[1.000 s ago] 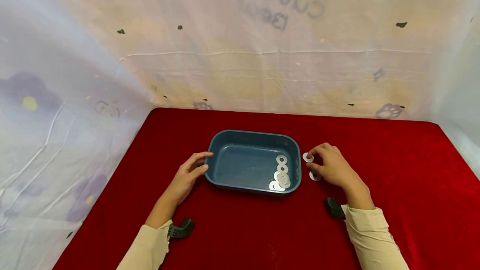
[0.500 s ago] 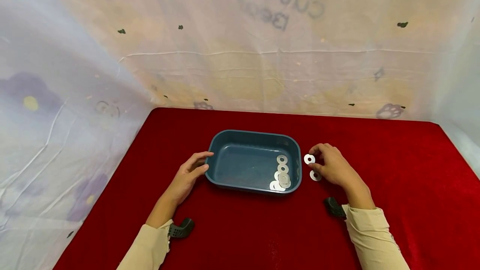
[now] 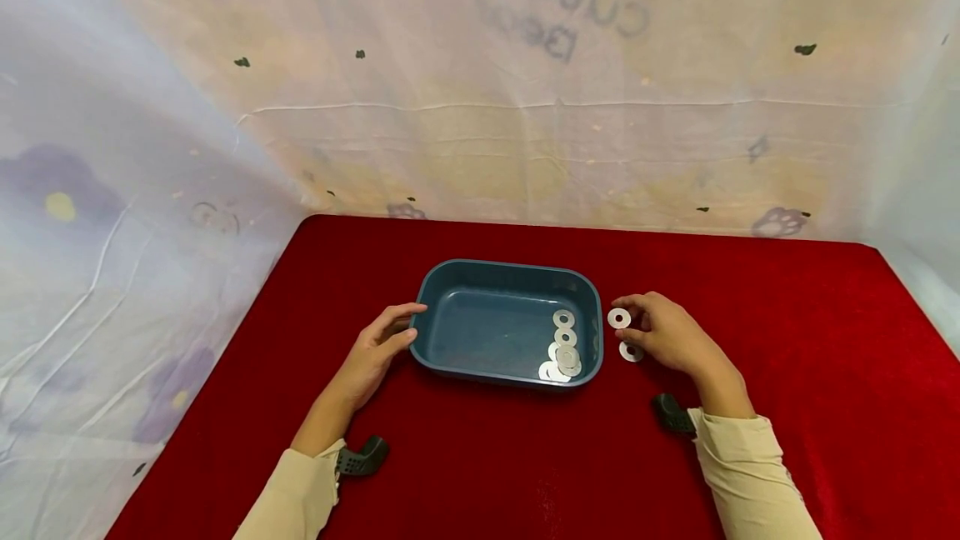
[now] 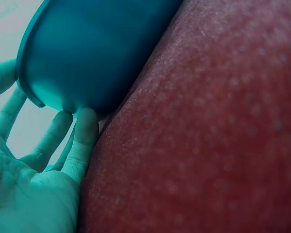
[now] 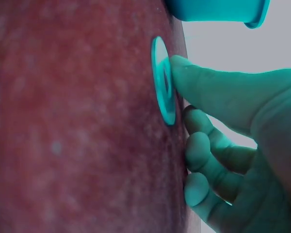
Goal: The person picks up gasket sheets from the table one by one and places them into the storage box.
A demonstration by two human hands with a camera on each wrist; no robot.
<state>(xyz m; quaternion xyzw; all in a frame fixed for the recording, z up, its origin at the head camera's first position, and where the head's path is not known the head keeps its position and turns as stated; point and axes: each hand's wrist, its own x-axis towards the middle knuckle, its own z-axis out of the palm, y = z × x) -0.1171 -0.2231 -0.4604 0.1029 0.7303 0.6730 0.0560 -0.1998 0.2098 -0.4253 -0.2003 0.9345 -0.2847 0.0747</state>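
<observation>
A blue rectangular tray [image 3: 487,377] sits on the red cloth, with several flat metal washers [image 3: 567,358] overlapping at its right end. My left hand [image 3: 375,354] has its fingertips against the tray's left end; the left wrist view shows extended fingers [image 4: 85,131] at the outer wall. Right of the tray, my right hand [image 3: 667,336] is low over the cloth, its thumb and index fingertip at opposite edges of a loose washer [image 3: 611,319]. A second washer [image 3: 631,352] lies just nearer, below the thumb. In the right wrist view, a washer [image 5: 157,77] shows beside the thumb.
Red cloth [image 3: 525,457] covers the table. A pale patterned curtain [image 3: 480,148] hangs behind it, with more of the sheet at the left and right. Dark wrist mounts [image 3: 362,457] show beside both sleeves.
The right index fingertip has come off the top of the farther washer to its far edge. That washer has shifted slightly towards me and right. The left hand and tray stay put.
</observation>
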